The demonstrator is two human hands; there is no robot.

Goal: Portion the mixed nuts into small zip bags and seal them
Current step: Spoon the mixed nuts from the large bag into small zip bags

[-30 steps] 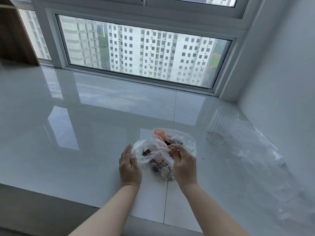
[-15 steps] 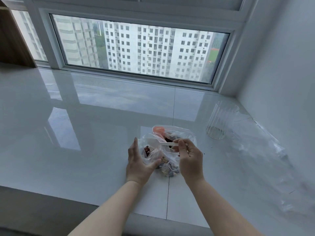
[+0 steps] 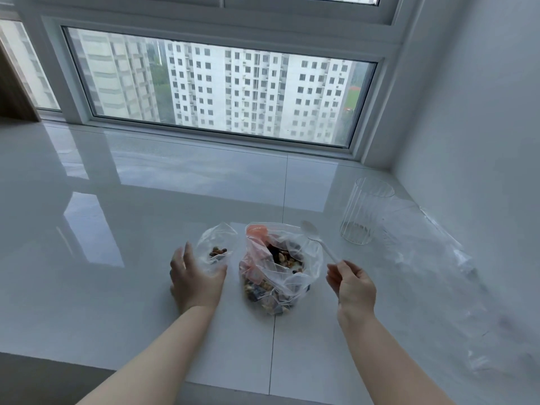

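Observation:
A large clear bag of mixed nuts (image 3: 274, 276) stands open on the white counter, with something orange inside near its rim. To its left stands a small clear zip bag (image 3: 216, 247), open at the top, with a few nuts at its bottom. My left hand (image 3: 194, 280) holds this small bag from below, thumb and fingers curled around its base. My right hand (image 3: 352, 285) pinches the handle end of a white plastic spoon (image 3: 317, 238), whose bowl hangs over the right rim of the large bag.
A clear ribbed glass (image 3: 362, 213) stands at the right near the wall. Clear plastic bags (image 3: 455, 276) lie spread along the right wall. The counter's front edge (image 3: 87, 366) runs below my forearms. A window (image 3: 219, 86) closes the back.
My hands have parted. The left carried the small bag out to the left of the large bag, and the right drew the spoon out to the right.

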